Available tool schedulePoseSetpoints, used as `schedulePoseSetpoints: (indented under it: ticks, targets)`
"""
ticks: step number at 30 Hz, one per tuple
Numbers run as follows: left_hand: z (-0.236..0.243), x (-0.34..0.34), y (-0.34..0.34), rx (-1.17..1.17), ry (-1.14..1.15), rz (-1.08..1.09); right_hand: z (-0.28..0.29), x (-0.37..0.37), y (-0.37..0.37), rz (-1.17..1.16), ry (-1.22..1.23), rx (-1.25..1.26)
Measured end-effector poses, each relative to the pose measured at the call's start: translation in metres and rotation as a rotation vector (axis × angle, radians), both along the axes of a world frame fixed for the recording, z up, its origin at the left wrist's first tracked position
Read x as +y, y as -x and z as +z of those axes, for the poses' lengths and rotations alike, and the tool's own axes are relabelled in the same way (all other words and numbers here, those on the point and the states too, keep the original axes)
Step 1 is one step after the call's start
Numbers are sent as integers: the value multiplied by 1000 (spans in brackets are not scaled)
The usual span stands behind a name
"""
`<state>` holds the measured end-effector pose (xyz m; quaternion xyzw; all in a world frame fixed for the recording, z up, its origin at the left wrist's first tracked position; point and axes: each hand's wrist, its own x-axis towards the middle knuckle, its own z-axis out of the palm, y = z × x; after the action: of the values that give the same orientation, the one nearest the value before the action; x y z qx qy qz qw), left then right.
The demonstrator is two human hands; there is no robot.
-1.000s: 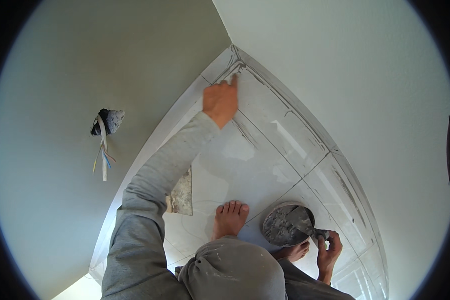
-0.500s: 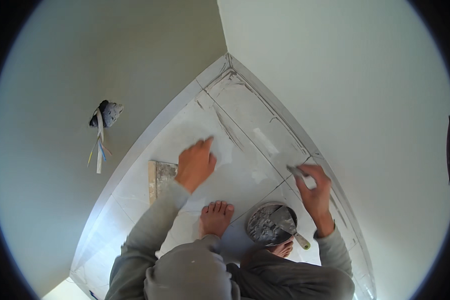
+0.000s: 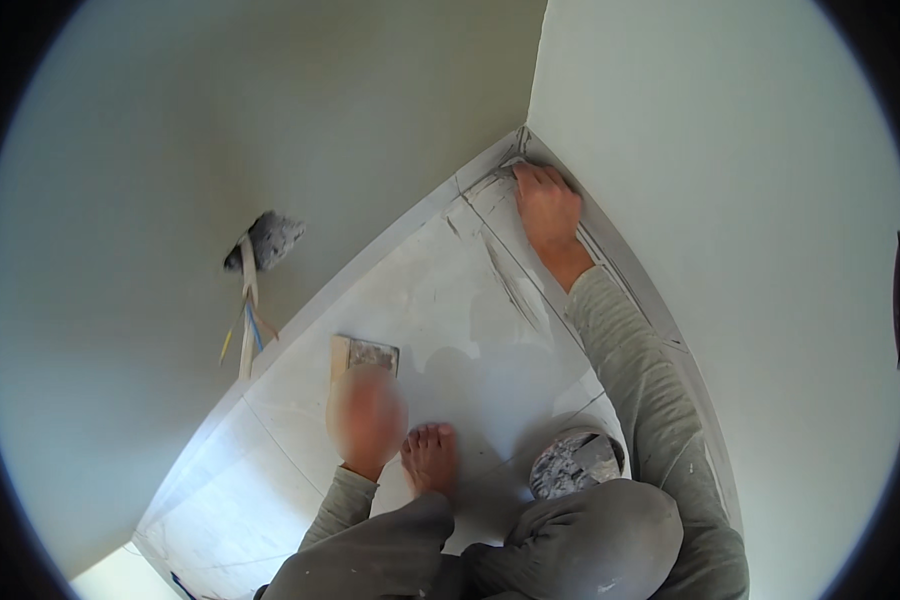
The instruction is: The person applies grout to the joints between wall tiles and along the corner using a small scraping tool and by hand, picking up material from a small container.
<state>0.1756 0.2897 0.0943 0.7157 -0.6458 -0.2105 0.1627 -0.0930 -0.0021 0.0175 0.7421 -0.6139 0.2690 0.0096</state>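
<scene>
My right hand (image 3: 550, 210) reaches far along the tiled floor (image 3: 420, 290) to the room's corner. Its fingers are closed on a small grey flat piece (image 3: 511, 172), mostly hidden by the hand and held low against the floor's edge. Smeared by motion, my left hand (image 3: 370, 415) is beside my bare foot, just over a wide scraper (image 3: 373, 354) with a pale wooden edge and a stained grey blade. A round bucket (image 3: 618, 450) of lumpy grey paste stands by my right knee, a putty knife (image 3: 598, 458) resting in it.
Low tile skirting (image 3: 660, 305) runs along both walls, with dark grey joint lines. From a rough hole (image 3: 275, 240) in the left wall hang cables (image 3: 250, 305) with bare coloured wires. My bent knees (image 3: 595, 540) are close to the bucket.
My right hand has moved forward and left into the corner, carrying the small grey piece. My left hand has drawn back toward my foot. The view has shifted, and my knee now covers part of the bucket.
</scene>
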Motion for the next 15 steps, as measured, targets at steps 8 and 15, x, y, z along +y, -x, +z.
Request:
schedulePoseSetpoints:
  ticks: [8, 15]
  targets:
    - [-22, -27, -12, 9, 83, -131, -14, -5, -31, -51, -75, -184]
    - [-46, -21, -11, 29, 67, -113, -16, 46, -82, 272, -133, -316]
